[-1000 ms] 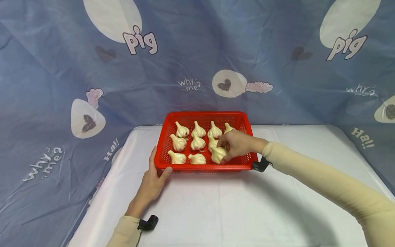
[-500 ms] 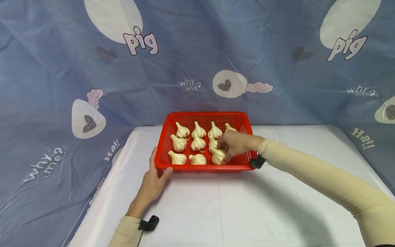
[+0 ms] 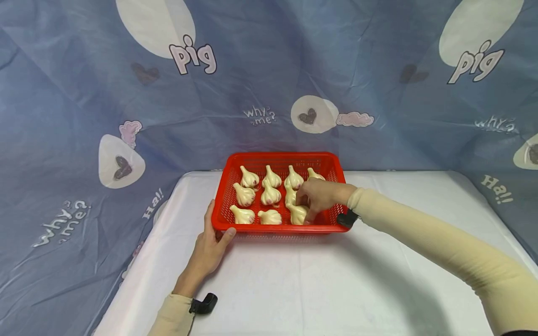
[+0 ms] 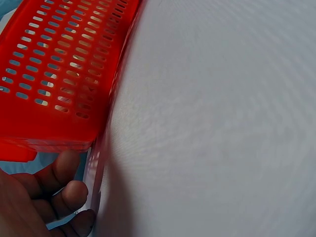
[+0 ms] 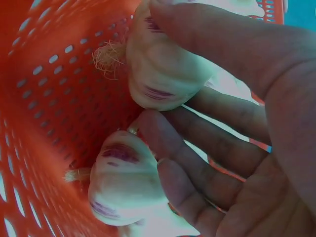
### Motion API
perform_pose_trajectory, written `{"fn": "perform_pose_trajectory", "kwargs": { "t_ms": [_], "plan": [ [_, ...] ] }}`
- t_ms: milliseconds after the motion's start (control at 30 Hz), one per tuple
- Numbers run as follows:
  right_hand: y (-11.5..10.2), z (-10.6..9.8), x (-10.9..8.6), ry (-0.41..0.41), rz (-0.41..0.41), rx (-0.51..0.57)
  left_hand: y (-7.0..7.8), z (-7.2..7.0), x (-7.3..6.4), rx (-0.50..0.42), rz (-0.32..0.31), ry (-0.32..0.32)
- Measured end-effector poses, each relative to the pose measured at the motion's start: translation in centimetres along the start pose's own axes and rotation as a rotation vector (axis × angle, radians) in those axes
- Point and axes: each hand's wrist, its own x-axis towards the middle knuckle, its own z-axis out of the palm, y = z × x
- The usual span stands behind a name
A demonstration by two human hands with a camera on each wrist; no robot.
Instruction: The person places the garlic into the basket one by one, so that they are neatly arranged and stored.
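In the head view a red plastic basket [image 3: 279, 228] holds several garlic bulbs laid out in rows. My right hand [image 3: 322, 192] reaches in at the front right and pinches a garlic bulb [image 3: 297, 215] between thumb and fingers. The right wrist view shows that garlic bulb [image 5: 165, 66] root end outward, with the thumb over it and the fingers at its other side. Another bulb [image 5: 126, 180] lies close below, beside the fingertips. My left hand [image 3: 208, 246] grips the basket's front left corner, thumb at the front rim; its curled fingers [image 4: 69, 197] show near the basket's underside.
A white-covered table [image 3: 269, 284] carries the basket near its back edge. Blue printed cloth [image 3: 235, 70] hangs behind and along the sides. Inside the basket, red floor shows between the rows, and its slotted wall [image 4: 59, 64] rises beside the left wrist.
My right hand has sunk slightly into the basket with its garlic bulb, which now sits a little lower in the front row. My left hand keeps its place at the corner.
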Motion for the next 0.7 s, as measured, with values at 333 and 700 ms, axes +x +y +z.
{"fn": "perform_pose_trajectory", "kwargs": {
  "t_ms": [333, 700],
  "plan": [
    [0.19, 0.21, 0.43, -0.001, -0.044, -0.035, -0.06, 0.04, -0.08, 0.02, -0.013, 0.004],
    [0.28, 0.33, 0.86, -0.012, -0.032, -0.031, -0.12, 0.01, -0.09, 0.031, -0.01, 0.009]
  ]
}}
